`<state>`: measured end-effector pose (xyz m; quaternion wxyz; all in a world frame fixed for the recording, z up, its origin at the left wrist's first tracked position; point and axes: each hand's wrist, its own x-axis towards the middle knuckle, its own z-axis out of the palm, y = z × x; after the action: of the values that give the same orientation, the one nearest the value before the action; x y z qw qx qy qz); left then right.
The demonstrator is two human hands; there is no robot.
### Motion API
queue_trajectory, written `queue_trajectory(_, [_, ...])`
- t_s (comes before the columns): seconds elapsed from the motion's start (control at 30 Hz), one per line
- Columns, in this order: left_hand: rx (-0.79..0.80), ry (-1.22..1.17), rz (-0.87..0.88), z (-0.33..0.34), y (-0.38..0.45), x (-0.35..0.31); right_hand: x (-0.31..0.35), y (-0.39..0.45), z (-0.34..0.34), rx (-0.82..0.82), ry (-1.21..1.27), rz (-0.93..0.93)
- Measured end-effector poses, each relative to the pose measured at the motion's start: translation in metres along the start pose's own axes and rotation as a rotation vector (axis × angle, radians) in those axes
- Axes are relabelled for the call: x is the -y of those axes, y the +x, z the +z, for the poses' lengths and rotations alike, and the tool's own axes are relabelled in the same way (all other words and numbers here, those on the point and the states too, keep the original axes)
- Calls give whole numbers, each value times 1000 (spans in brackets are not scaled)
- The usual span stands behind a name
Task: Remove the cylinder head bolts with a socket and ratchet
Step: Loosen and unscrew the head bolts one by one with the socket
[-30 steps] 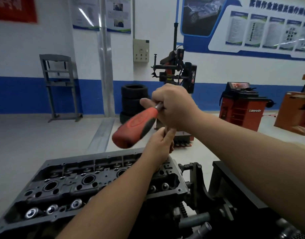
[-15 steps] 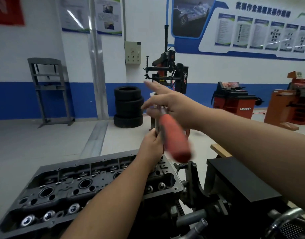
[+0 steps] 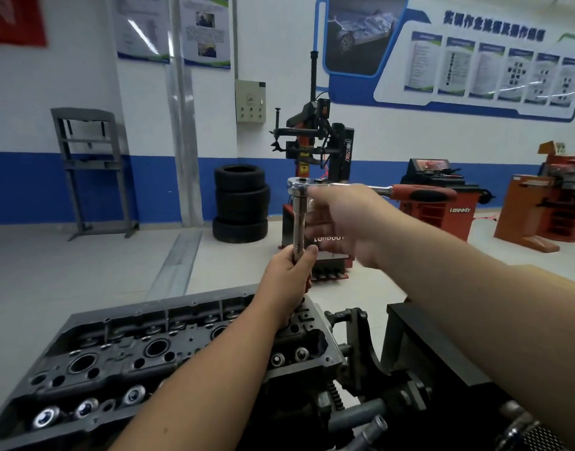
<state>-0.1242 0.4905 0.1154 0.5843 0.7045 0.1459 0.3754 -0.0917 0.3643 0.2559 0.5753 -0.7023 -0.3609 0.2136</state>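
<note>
**Two hands on the tool, handle now swung out to the right**

Two hands share one tool here. Farthest left lies the cylinder head (image 3: pixel 156 356), a dark casting on its stand, with shiny valve hardware along its near edge and open bores down the middle. The bolt being worked sits at the head's far right end, hidden under the left hand (image 3: pixel 287 281).

That hand's fingers are wrapped round the lower part of the chrome extension (image 3: pixel 298 219), which rises upright from the head; the socket at its foot cannot be seen. At the top sits the ratchet (image 3: pixel 370 189), its shaft running level to the right and ending in the red handle (image 3: pixel 424 193).

A second ago the handle pointed left and downward; half a second ago it hung toward the camera, blurred. It has now swept round to the right, so the ratchet is spinning freely on a steadied extension. That suggests the bolt is already broken loose and is being run out, not fought.

The right hand (image 3: pixel 341 222) is blurred below the shaft, just right of the ratchet head, its fingers loosely spread and not clearly gripping anything. It looks to be flicking the tool round.

Likely next: further turns until the bolt lifts out.
</note>
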Motion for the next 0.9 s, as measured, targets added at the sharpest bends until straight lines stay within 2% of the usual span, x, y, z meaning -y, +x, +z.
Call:
queue_trajectory(0.07, [-5,-12,-5,0,2,1,0,-4,-11,-90,-571,-359])
queue_trajectory(0.13, [-3,-1,-13,-1,4,1,5,2,-22,-307,-959,-784])
queue_trajectory(0.17, [1,5,-14,-1,4,1,10,5,-25,-319,-1096,-869])
queue_trajectory(0.2, [8,10,-13,-1,3,1,16,10,-30,-226,-1179,-846])
queue_trajectory(0.27, [30,19,-8,-2,2,1,24,22,-39,34,-1165,-654])
queue_trajectory(0.33, [49,33,-3,-3,2,2,21,32,-47,116,-1146,-603])
queue_trajectory(0.47, [58,34,8,-2,3,1,12,41,-53,64,-1095,-715])
queue_trajectory(0.73, [55,3,-6,-1,2,-2,20,42,-51,65,-987,-720])
queue_trajectory(0.83, [15,-21,-28,-3,2,-2,39,39,-65,-58,-893,-744])
queue_trajectory(0.9, [-14,-26,-46,-7,6,1,47,33,-88,-170,-831,-686])
